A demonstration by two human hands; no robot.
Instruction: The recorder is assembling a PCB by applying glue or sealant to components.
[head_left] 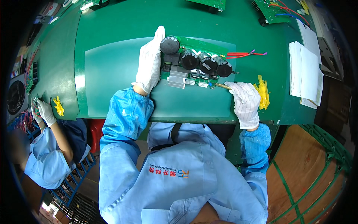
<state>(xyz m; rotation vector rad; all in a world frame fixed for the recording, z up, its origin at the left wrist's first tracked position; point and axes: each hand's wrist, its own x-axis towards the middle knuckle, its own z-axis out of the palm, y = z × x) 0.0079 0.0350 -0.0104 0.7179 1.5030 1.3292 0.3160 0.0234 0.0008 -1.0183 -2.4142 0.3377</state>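
Note:
A green circuit board lies on the mat before me, carrying several big black cylindrical capacitors, a silver finned heatsink and small white connectors. My left hand, in a white glove, grips the board's left edge with fingers stretched along it; the thumb is hidden. At the lower right corner of the board, my right hand, in a striped white glove, is closed around a thin brownish stick-like tool. Its tip reaches the board's edge near a small blue part. Red wires run off the board's right side.
Yellow strips lie right of my right hand, with white papers farther right. More circuit boards sit along the far edge. On the left, another person's gloved hand works with wires beside another yellow bundle.

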